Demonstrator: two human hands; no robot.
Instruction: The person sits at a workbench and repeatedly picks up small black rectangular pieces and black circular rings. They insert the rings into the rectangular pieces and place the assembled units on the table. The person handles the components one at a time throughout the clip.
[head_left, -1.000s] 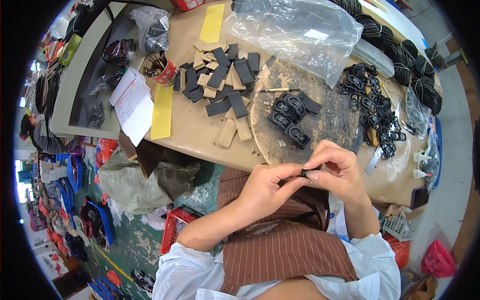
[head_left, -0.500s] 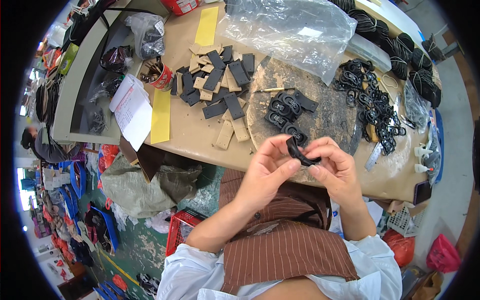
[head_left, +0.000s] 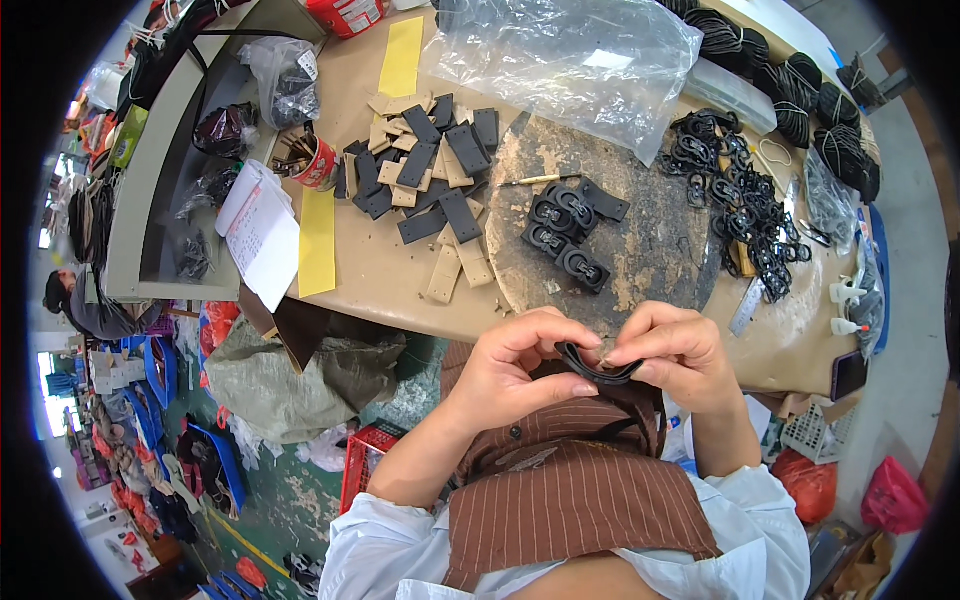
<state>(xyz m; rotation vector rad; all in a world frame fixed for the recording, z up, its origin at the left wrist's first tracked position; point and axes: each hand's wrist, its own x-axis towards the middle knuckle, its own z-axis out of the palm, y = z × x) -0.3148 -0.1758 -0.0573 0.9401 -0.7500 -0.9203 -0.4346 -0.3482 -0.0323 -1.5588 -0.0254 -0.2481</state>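
At the table's near edge, both hands grip a bent black tab (head_left: 603,376), which looks like leather. My left hand (head_left: 508,372) pinches one end between thumb and fingers. The other end is in the closed fingers of my right hand (head_left: 690,360), whose fingertips also meet at the tab's inner side; whether something small is there I cannot make out. Just beyond lie several black tabs with ring-like fittings (head_left: 583,268) on a worn round board (head_left: 655,270). Left of the board is a pile of flat black and tan tabs (head_left: 460,215) with small holes.
A pen-like tool (head_left: 530,181) rests on the board. To the right lies a heap of black buckles (head_left: 745,200), with a metal ruler (head_left: 746,308) by it. Clear plastic sheeting (head_left: 570,50) covers the back. A red can of tools (head_left: 320,165) and a notepad (head_left: 258,225) stand left.
Both hands have come down toward my body with the tab. It was tilted and curled upward; now it lies more level, bowed between the two hands.
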